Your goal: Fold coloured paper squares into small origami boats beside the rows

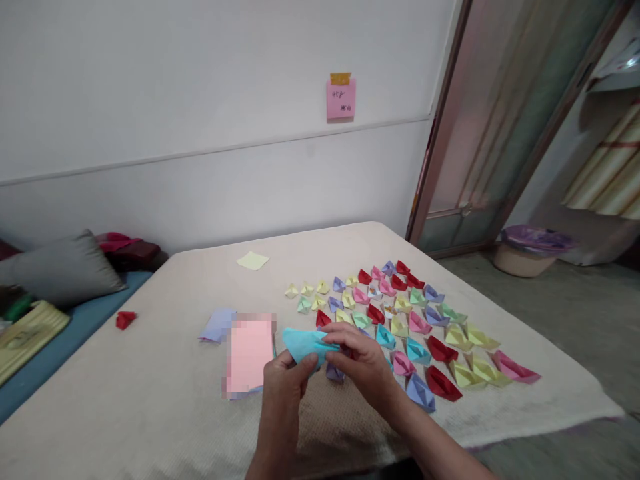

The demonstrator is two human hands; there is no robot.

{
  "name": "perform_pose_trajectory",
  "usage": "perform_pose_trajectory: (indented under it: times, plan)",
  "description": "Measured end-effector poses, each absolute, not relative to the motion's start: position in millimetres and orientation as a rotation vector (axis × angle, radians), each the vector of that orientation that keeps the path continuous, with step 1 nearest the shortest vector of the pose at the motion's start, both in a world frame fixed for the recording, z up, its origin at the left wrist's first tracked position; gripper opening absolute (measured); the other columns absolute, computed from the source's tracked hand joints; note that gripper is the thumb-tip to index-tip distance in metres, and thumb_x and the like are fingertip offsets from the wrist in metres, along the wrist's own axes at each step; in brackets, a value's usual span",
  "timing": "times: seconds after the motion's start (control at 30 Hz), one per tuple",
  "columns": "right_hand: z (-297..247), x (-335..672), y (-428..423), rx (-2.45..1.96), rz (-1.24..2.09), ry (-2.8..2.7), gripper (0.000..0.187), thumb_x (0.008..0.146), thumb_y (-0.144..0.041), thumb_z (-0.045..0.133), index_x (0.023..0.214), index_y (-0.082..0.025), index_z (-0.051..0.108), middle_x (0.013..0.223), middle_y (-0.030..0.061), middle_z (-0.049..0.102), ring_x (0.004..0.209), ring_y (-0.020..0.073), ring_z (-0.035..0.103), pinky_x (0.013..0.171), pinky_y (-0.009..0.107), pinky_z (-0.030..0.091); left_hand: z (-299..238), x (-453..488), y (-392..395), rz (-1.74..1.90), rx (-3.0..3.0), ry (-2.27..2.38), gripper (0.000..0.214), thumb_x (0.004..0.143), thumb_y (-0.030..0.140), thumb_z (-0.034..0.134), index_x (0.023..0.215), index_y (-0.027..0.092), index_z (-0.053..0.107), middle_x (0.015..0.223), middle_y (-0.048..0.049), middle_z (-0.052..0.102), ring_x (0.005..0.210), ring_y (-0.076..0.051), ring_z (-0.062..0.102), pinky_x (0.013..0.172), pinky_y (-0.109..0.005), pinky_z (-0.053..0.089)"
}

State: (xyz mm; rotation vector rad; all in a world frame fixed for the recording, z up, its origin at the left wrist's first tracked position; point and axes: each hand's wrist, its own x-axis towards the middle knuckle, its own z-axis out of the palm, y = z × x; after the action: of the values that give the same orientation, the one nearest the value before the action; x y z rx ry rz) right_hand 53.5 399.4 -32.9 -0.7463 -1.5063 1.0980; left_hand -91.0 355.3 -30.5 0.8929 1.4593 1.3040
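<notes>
Both hands hold a folded light-blue paper [304, 343] just above the table near its front edge. My left hand [285, 390] pinches its lower edge from below, fingers closed. My right hand [361, 363] grips its right end, fingers curled over it. To the left of the hands lies a pink stack of paper sheets [249, 355], blurred. To the right, several folded paper boats [415, 320] in red, yellow, pink, blue, green and purple lie in rows on the cream tablecloth [150, 400].
A lilac sheet [217, 325], a yellow sheet [253, 261] and a lone red paper piece [125, 319] lie on the table. A grey cushion [65, 270] sits on a blue bench at left. A pink note [341, 98] sticks on the wall. A basin [530, 248] stands on the floor at right.
</notes>
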Motion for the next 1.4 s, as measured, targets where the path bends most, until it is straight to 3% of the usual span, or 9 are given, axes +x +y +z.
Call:
perform_pose_trajectory:
  times: [0.13,0.27,0.5,0.63,0.73,0.87,0.97,1.13,1.4]
  plan:
    - [-37,53,402,-0.749,1.231,-1.376,0.011,0.066,-0.016,0.072,0.075,-0.021,0.071,0.088,0.0039,0.066,0.081,0.0186,0.059,0.069,0.027,0.046,-35,-92,356,1.304,0.945,1.463,0.027,0.069,0.034,0.069,0.057,0.014,0.056,0.04,0.0086,0.032,0.042,-0.006,0.024,0.043,-0.022,0.016]
    - [-38,50,400,-0.836,1.54,-1.206,0.012,0.066,-0.022,0.071,0.075,-0.018,0.065,0.056,-0.003,0.06,0.05,0.0111,0.051,0.047,0.021,0.037,-39,-91,356,1.32,0.949,1.463,0.028,0.071,0.034,0.068,0.057,0.015,0.053,0.041,0.0093,0.031,0.042,-0.006,0.024,0.043,-0.022,0.016]
    - [-36,43,397,-0.936,1.529,-1.121,0.014,0.063,-0.024,0.069,0.071,-0.016,0.061,0.047,-0.0042,0.058,0.046,0.0112,0.052,0.046,0.02,0.037,-34,-84,354,1.352,0.935,1.452,0.031,0.073,0.035,0.066,0.054,0.015,0.052,0.042,0.0072,0.038,0.043,-0.007,0.032,0.043,-0.021,0.024]
    - [-34,47,399,-0.99,1.519,-1.155,0.014,0.063,-0.025,0.067,0.072,-0.016,0.062,0.043,-0.0049,0.056,0.039,0.0089,0.046,0.04,0.019,0.029,-35,-89,356,1.466,0.883,1.252,0.015,0.073,0.026,0.067,0.078,0.013,0.062,0.065,0.0016,0.058,0.062,-0.011,0.051,0.058,-0.021,0.04]
    - [-32,49,400,-1.007,1.512,-1.185,0.012,0.063,-0.024,0.067,0.07,-0.016,0.062,0.042,-0.0046,0.056,0.036,0.0071,0.041,0.038,0.018,0.027,-37,-91,358,1.532,0.839,1.152,0.027,0.071,0.02,0.069,0.095,0.015,0.058,0.082,-0.0022,0.064,0.075,-0.014,0.058,0.065,-0.024,0.046]
    - [-31,49,399,-1.015,1.482,-1.2,0.01,0.063,-0.023,0.066,0.07,-0.016,0.063,0.041,-0.005,0.055,0.036,0.0072,0.041,0.038,0.019,0.028,-34,-92,358,1.63,0.83,1.217,0.045,0.066,0.018,0.072,0.106,0.02,0.05,0.081,0.0007,0.062,0.067,-0.012,0.057,0.056,-0.021,0.045]
    - [-33,50,400,-0.99,1.481,-1.199,0.009,0.063,-0.023,0.066,0.07,-0.016,0.064,0.042,-0.0047,0.055,0.038,0.009,0.046,0.04,0.019,0.032,-30,-92,356,1.621,0.906,1.237,0.039,0.071,0.019,0.069,0.104,0.021,0.049,0.081,0.0017,0.06,0.062,-0.01,0.055,0.054,-0.02,0.045]
    - [-33,52,401,-0.977,1.483,-1.206,0.009,0.063,-0.022,0.065,0.07,-0.016,0.065,0.042,-0.0044,0.055,0.04,0.0104,0.049,0.041,0.02,0.036,-25,-94,351,1.633,0.947,1.246,0.033,0.071,0.018,0.068,0.099,0.021,0.051,0.104,-0.0032,0.061,0.066,-0.009,0.058,0.059,-0.021,0.047]
    - [-30,54,401,-0.947,1.524,-1.224,0.008,0.062,-0.02,0.065,0.069,-0.016,0.065,0.045,-0.0048,0.055,0.043,0.0118,0.052,0.043,0.021,0.039,-28,-97,352,1.631,0.9,1.209,0.026,0.064,0.013,0.072,0.072,0.018,0.048,0.107,-0.0048,0.062,0.071,-0.012,0.062,0.058,-0.021,0.047]
